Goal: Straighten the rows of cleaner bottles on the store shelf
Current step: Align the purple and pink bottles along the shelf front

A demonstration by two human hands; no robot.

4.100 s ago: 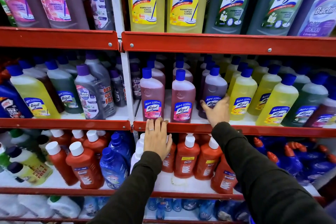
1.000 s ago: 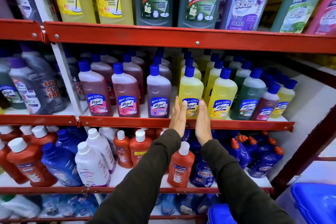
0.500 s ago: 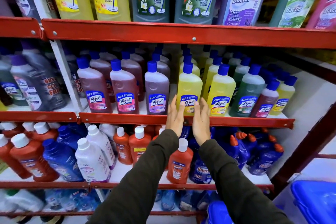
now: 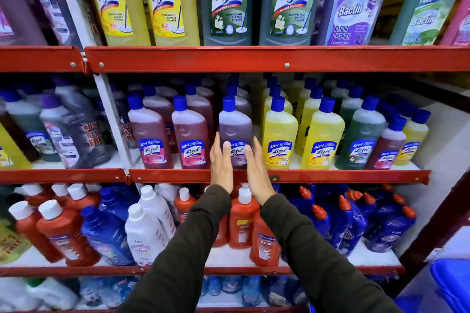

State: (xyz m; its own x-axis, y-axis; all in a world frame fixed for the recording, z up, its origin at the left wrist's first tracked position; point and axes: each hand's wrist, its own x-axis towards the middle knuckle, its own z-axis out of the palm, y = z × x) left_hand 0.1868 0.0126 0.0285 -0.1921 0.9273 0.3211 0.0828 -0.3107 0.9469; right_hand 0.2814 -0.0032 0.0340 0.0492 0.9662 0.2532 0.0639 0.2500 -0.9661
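Head view: my left hand [image 4: 221, 167] and right hand [image 4: 257, 172] are flat and open, one on each side of the purple bottle [image 4: 235, 127]. They hold nothing. I think they guide it straight.

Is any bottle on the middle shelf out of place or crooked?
Yes, at its right end. A small reddish bottle stands between a green bottle and a yellow bottle, away from the other reddish ones further left. The front bottles look upright.

Blue-capped Lizol cleaner bottles [image 4: 279, 134] stand upright in pink, purple, yellow and green rows on the red-edged store shelf [image 4: 330, 176]
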